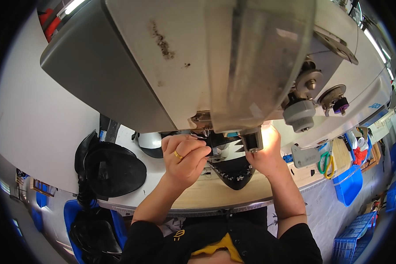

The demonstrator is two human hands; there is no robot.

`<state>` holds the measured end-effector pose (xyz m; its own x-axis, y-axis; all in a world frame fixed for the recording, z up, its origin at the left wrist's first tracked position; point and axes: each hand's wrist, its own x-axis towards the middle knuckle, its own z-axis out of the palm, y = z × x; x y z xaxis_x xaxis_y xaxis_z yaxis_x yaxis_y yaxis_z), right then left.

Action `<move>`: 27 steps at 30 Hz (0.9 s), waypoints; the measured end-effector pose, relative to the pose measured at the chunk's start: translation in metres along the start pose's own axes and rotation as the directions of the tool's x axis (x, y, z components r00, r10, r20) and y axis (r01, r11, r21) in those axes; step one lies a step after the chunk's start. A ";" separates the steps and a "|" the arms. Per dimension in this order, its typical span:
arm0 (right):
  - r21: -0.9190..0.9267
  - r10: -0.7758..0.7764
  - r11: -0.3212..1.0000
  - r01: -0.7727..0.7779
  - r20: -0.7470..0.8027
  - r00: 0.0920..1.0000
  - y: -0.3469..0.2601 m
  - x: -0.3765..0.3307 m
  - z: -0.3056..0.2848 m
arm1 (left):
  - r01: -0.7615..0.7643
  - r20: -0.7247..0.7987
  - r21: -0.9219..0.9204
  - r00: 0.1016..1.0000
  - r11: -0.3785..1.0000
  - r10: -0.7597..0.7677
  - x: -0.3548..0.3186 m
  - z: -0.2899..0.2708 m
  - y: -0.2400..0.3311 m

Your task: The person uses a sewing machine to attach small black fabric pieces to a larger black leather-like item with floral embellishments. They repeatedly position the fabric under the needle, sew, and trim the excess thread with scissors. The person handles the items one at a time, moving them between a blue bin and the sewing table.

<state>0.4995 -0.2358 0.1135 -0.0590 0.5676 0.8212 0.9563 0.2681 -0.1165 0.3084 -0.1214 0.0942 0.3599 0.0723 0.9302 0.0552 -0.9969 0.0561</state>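
Under the sewing machine head, a black pointed piece with shiny beads lies with its tip toward me. It looks like a shoe upper, and its far part is hidden by machine parts. To the left of the needle area is my left hand, with a ring and curled fingers pressed together; what lies in them is hidden. My right hand is bent around the piece's right edge, one fingertip at the edge. A metal machine part and bright lamp glare hide its other fingers.
Stacked black pieces lie on the left of the table, above a blue bin holding more. Green-and-yellow-handled scissors lie at the right, near a blue tray. A blue crate stands on the floor. The table's curved edge is before me.
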 end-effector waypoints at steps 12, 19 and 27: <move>-0.010 0.055 0.998 -0.055 -0.003 0.998 0.009 -0.001 0.012 | 0.060 -0.010 0.068 0.998 0.996 -0.059 0.003 0.004 -0.001; 0.024 0.078 0.997 -0.077 -0.058 0.995 0.006 0.001 0.016 | 0.084 0.006 0.086 0.996 0.993 -0.085 0.004 0.001 0.000; 0.051 0.096 0.994 -0.093 -0.073 0.993 0.009 -0.006 0.020 | 0.088 0.002 0.051 0.996 0.995 -0.089 0.003 0.002 -0.001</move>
<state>0.5025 -0.2218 0.0964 0.0546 0.5323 0.8448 0.9417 0.2539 -0.2208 0.3113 -0.1198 0.0963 0.3555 0.1605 0.9208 0.1345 -0.9837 0.1196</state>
